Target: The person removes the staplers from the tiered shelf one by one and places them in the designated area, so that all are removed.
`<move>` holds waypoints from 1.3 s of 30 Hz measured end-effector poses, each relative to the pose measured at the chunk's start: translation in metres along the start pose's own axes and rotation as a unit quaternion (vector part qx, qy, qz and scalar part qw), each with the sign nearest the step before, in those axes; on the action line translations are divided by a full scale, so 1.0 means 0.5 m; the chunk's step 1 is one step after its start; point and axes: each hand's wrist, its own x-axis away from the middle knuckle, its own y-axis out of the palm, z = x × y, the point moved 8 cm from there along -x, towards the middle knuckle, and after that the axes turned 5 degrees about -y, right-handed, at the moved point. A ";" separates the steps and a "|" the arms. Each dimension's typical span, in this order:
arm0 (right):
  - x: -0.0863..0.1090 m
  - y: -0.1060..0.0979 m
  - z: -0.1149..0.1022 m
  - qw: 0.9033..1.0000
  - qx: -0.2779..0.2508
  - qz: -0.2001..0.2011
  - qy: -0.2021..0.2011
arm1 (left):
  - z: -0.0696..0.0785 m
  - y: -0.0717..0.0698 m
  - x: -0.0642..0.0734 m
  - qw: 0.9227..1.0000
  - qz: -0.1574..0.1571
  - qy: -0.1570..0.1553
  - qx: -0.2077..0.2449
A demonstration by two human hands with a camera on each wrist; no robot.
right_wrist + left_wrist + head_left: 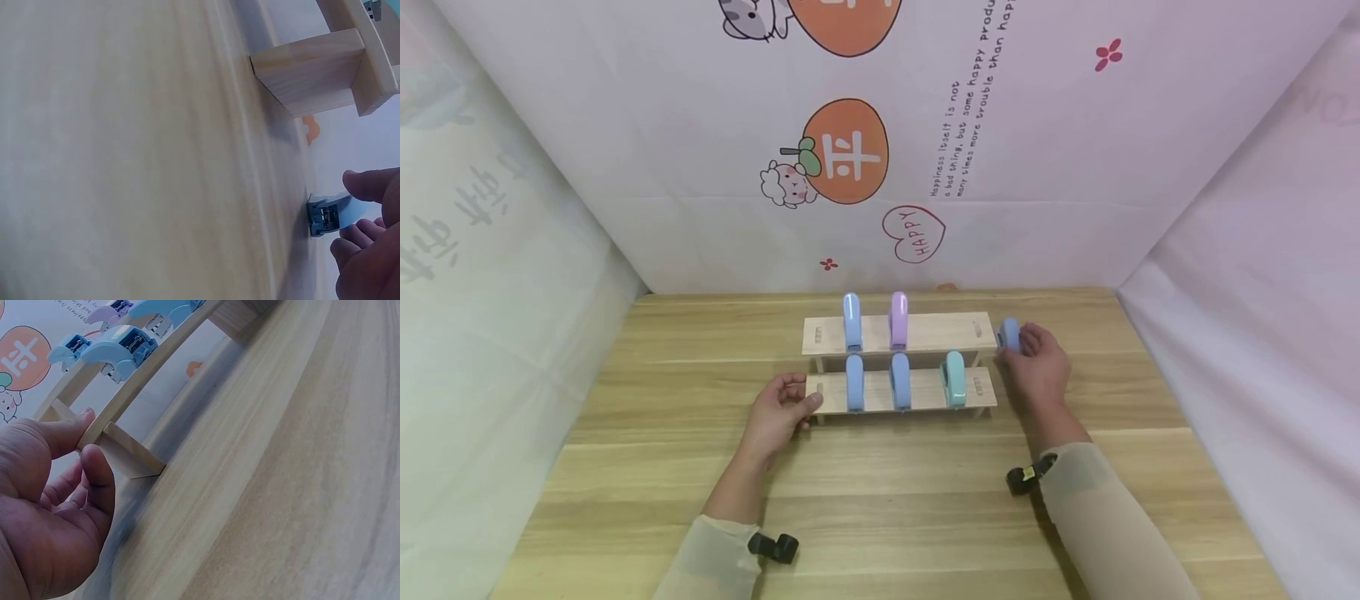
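Note:
My left hand (775, 417) pinches the left end of the front wooden rack (925, 390), thumb on top and index finger curled below the board. Along this rack stand two blue clips (854, 383) and a mint clip (954, 380). Behind it, a second wooden rack (943, 329) carries a light blue clip (852, 322) and a purple clip (898, 321). Just off that rack's right end, my right hand (1041, 367) holds another blue clip (1009, 335) between thumb and fingers. The right wrist view shows this clip's dark spring end (325, 215) close to the tabletop.
Both racks rest on short wooden legs (131, 453) on a wood-grain table (880, 508). A printed white cloth (1037, 208) hangs behind the table's far edge, with more white cloth (1262, 292) at either side. A black wrist camera (775, 547) sits at each sleeve.

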 end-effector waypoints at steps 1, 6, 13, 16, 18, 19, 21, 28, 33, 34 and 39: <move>0.000 -0.002 -0.002 1.000 0.004 0.002 -0.002 | -0.001 0.000 -0.001 1.000 0.000 -0.001 0.001; -0.001 -0.014 -0.018 0.999 0.038 0.008 -0.022 | -0.004 0.000 -0.003 1.000 0.002 -0.008 -0.001; 0.008 -0.026 -0.047 0.998 0.033 0.020 -0.055 | 0.027 0.008 0.019 1.000 -0.003 -0.015 -0.014; 0.014 -0.028 -0.060 0.997 0.023 0.024 -0.067 | 0.047 0.011 0.033 1.000 -0.006 -0.008 -0.014; 0.020 -0.027 -0.073 0.996 0.018 0.022 -0.081 | 0.054 0.012 0.038 1.000 -0.004 -0.006 -0.013; 0.023 -0.026 -0.079 0.996 0.017 0.022 -0.088 | 0.055 0.012 0.038 1.000 -0.004 -0.005 -0.013; 0.029 -0.021 -0.095 0.994 0.014 0.019 -0.105 | 0.054 0.011 0.038 1.000 -0.001 -0.006 -0.013; 0.048 -0.001 -0.141 0.989 -0.005 0.022 -0.143 | 0.047 0.010 0.034 1.000 0.000 -0.010 -0.011; 0.055 0.010 -0.153 0.990 -0.011 0.027 -0.141 | 0.049 0.011 0.038 1.000 0.000 -0.011 -0.013; 0.056 0.012 -0.154 0.990 -0.010 0.026 -0.141 | 0.049 0.011 0.038 1.000 0.000 -0.010 -0.013; 0.063 0.021 -0.164 0.989 -0.009 0.018 -0.146 | 0.050 0.009 0.038 1.000 0.001 -0.008 -0.011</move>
